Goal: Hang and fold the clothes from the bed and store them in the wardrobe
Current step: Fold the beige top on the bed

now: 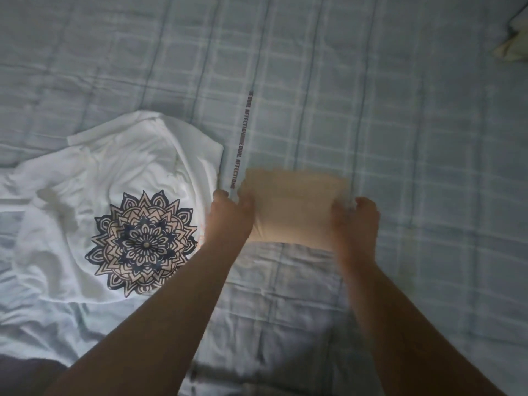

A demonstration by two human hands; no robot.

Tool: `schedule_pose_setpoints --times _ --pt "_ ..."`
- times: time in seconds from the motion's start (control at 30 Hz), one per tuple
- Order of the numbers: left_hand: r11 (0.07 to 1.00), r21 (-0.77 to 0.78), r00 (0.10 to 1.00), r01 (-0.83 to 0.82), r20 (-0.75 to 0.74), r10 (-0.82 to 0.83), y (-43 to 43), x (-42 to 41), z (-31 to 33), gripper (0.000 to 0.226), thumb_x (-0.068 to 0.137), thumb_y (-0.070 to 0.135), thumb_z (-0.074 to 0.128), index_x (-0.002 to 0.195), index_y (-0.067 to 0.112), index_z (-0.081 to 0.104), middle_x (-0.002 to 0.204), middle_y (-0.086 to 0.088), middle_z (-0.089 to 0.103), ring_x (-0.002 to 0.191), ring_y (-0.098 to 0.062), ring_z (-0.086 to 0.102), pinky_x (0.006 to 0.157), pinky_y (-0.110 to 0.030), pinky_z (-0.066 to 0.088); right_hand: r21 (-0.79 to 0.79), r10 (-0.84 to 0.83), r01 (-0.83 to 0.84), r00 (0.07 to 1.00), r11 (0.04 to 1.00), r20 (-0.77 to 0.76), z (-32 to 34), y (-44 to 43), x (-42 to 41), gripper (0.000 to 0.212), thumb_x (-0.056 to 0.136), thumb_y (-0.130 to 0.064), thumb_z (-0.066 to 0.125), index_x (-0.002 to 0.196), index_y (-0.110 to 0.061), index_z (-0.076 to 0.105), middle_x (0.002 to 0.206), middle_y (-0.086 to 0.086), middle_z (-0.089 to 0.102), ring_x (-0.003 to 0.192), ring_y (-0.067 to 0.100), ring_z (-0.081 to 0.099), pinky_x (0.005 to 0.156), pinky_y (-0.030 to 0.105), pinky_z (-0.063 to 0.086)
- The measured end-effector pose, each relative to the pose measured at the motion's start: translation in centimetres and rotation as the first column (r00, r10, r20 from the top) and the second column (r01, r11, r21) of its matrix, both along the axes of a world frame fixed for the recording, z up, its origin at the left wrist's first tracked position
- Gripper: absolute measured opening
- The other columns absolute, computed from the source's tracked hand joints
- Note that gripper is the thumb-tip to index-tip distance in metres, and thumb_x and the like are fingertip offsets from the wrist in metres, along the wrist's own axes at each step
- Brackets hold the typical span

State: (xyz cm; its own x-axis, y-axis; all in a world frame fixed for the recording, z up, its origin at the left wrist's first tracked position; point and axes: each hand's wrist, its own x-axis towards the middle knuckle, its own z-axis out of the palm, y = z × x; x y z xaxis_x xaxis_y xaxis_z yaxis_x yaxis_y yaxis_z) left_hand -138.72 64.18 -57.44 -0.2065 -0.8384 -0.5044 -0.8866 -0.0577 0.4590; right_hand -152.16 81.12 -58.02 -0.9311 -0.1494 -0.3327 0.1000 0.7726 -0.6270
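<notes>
A white T-shirt (114,195) with a dark flower-like print lies crumpled on the left of the bed (400,124), which wears a pale blue checked cover. Just right of it, the left hand (230,215) has its fingers (221,197) closed on the left edge of a tan cloth (291,207), blurred, beside a white strip (238,144) printed with dark letters. The right hand (355,221) grips the cloth's right edge. A pale bundle (514,38) sits at the far right corner.
</notes>
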Motion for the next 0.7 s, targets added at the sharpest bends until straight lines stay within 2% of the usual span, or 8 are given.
schedule_pose_setpoints --times 0.07,0.2,0.33,0.4,0.43,0.5,0.6,0.7 --pt "0.994 0.112 0.989 0.018 0.142 -0.033 0.1 -0.5 -0.1 0.076 0.085 0.070 0.046 0.126 0.006 0.050 0.122 -0.018 0.061 0.112 -0.039 0.060 0.098 -0.048 0.047 0.114 -0.053 0.030 0.977 0.993 0.208 0.1 -0.3 0.2 0.061 0.090 -0.057 0.053 0.115 -0.001 0.057 0.114 0.022 0.063 0.109 0.040 0.060 0.094 0.049 0.049" --pt "0.981 0.191 0.990 0.003 0.140 -0.031 -0.4 -1.2 -0.9 0.087 0.084 0.070 0.053 0.135 -0.001 0.041 0.126 -0.020 0.059 0.113 -0.037 0.059 0.095 -0.044 0.048 0.128 -0.052 0.014 0.951 0.992 0.303 0.3 -1.0 -0.4 0.068 0.091 -0.062 0.053 0.116 0.001 0.058 0.118 0.023 0.065 0.111 0.039 0.061 0.094 0.045 0.048" --pt "0.933 0.360 0.999 -0.015 0.040 0.000 -1.0 0.1 -0.2 0.080 0.082 0.073 0.057 0.118 0.002 0.060 0.081 -0.006 0.065 0.075 -0.019 0.062 0.061 -0.029 0.048 0.054 -0.029 0.008 0.918 0.998 0.397 0.6 -0.2 -1.0 0.067 0.088 -0.060 0.060 0.108 0.004 0.065 0.112 0.024 0.068 0.101 0.037 0.066 0.085 0.041 0.052" --pt "0.864 0.500 0.994 -0.059 -0.055 0.100 -0.2 1.3 0.5 0.072 0.082 0.069 0.061 0.115 0.005 0.063 0.092 -0.007 0.069 0.086 -0.022 0.066 0.079 -0.035 0.055 -0.098 0.020 0.022 0.914 0.995 0.405 1.7 1.2 -0.4 0.043 0.091 -0.051 0.062 0.094 -0.008 0.066 0.100 0.018 0.072 0.079 0.028 0.067 0.068 0.033 0.052" --pt "0.836 0.544 0.984 -0.067 -0.104 0.146 0.5 1.9 1.1 0.071 0.084 0.065 0.063 0.121 0.005 0.063 0.102 -0.007 0.070 0.094 -0.024 0.067 0.090 -0.039 0.055 -0.170 0.029 0.045 0.911 0.984 0.412 2.6 2.1 0.0 0.035 0.092 -0.046 0.063 0.093 -0.012 0.066 0.095 0.013 0.073 0.075 0.023 0.067 0.061 0.027 0.050" --pt "0.838 0.543 0.959 -0.041 -0.215 0.187 2.0 3.3 3.6 0.072 0.081 0.064 0.067 0.127 0.009 0.062 0.111 -0.007 0.070 0.099 -0.024 0.067 0.095 -0.042 0.053 -0.294 0.035 0.102 0.905 0.950 0.425 4.9 3.6 1.0 0.029 0.094 -0.043 0.062 0.097 -0.014 0.066 0.093 0.004 0.073 0.079 0.017 0.070 0.053 0.021 0.050" --pt "0.871 0.491 0.885 -0.023 -0.396 0.246 3.9 5.6 9.6 0.073 0.068 0.068 0.070 0.120 0.018 0.067 0.109 -0.003 0.074 0.101 -0.024 0.070 0.095 -0.046 0.055 -0.410 0.123 0.070 0.896 0.910 0.426 10.0 4.8 2.8 0.028 0.095 -0.047 0.057 0.113 -0.026 0.063 0.103 -0.003 0.072 0.087 0.011 0.071 0.060 0.022 0.054" --pt "0.881 0.471 0.768 -0.040 -0.549 0.328 5.1 9.3 16.7 0.059 0.070 0.064 0.073 0.115 0.027 0.068 0.110 -0.001 0.074 0.105 -0.023 0.070 0.089 -0.043 0.058 -0.514 0.258 -0.047 0.902 0.856 0.347 16.2 5.6 5.2 0.031 0.095 -0.057 0.051 0.117 -0.038 0.059 0.108 -0.012 0.070 0.092 0.003 0.069 0.066 0.017 0.055"
